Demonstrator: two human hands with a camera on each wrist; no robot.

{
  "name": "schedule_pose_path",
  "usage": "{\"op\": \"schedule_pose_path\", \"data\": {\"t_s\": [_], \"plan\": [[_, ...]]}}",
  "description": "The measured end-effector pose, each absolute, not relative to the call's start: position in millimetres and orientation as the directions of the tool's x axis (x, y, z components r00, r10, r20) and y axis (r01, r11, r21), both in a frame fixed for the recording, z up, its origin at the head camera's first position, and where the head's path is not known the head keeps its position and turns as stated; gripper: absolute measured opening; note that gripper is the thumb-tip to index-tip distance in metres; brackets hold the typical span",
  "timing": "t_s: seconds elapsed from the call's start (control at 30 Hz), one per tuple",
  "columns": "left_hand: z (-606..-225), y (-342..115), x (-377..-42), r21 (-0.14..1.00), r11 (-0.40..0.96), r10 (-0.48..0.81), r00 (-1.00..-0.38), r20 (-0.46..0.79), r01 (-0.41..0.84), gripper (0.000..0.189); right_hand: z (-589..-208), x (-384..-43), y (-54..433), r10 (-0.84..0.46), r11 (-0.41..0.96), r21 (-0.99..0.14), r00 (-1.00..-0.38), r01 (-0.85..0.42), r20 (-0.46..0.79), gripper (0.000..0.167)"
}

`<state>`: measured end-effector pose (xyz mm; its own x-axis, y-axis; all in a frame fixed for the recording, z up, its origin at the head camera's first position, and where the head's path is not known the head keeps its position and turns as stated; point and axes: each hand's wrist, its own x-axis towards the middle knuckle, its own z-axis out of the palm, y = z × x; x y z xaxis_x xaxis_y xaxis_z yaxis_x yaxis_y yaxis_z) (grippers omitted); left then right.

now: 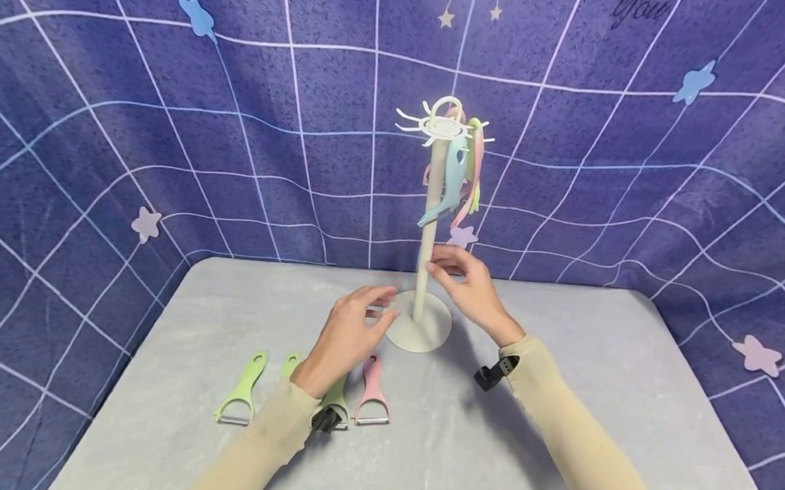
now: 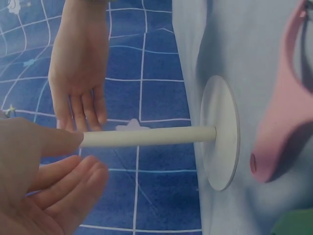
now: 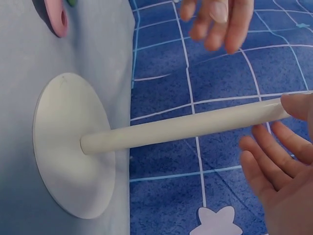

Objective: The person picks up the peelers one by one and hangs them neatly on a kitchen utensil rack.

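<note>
A cream-white hook stand (image 1: 428, 233) rises from a round base on the table, with hooks and a loop at its top. Blue (image 1: 454, 169), pink and green peelers hang together on its right side. My right hand (image 1: 468, 284) is beside the pole, its thumb at the pole and its fingers loosely bent; the right wrist view shows the pole (image 3: 186, 128) near that thumb. On the other side, my left hand (image 1: 351, 331) hovers by the base, fingers apart and holding nothing. In the left wrist view, the left thumb (image 2: 61, 141) overlaps the pole; contact is unclear.
A pink peeler (image 1: 372, 383) lies in front of the base. Left of it are several green peelers, including one at the far left (image 1: 251, 377); others are partly covered by the left arm. A blue grid-patterned cloth (image 1: 302, 151) stands behind the grey table (image 1: 444, 460).
</note>
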<state>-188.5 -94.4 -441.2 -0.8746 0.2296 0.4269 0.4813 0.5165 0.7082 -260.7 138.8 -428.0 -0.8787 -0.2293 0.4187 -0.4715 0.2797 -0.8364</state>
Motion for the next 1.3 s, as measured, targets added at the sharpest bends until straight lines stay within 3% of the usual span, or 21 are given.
{"op": "schedule_pose_path", "data": {"t_s": [0.23, 0.5, 0.77, 1.3], "plan": [[-443.7, -103.2, -167.6, 0.632, 0.622, 0.224, -0.878, 0.423, 0.463, 0.029, -426.0, -261.6, 132.2, -0.23, 0.281, -0.839, -0.881, -0.466, 0.413, 0.031], [-448.2, -109.7, -144.1, 0.564, 0.746, 0.177, -0.922, 0.345, 0.354, 0.023, -426.0, -263.5, 129.4, -0.201, 0.271, -0.838, -0.879, -0.474, 0.432, 0.027], [-467.7, -107.7, -128.9, 0.471, 0.827, 0.183, -0.938, 0.293, 0.308, 0.036, -427.8, -260.3, 122.1, -0.147, 0.278, -0.836, -0.881, -0.473, 0.45, 0.023], [-486.7, -98.7, -115.1, 0.345, 0.902, 0.169, -0.949, 0.267, 0.258, 0.042, -408.6, -238.6, 113.5, -0.112, 0.247, -0.83, -0.865, -0.501, 0.489, 0.014]]}}
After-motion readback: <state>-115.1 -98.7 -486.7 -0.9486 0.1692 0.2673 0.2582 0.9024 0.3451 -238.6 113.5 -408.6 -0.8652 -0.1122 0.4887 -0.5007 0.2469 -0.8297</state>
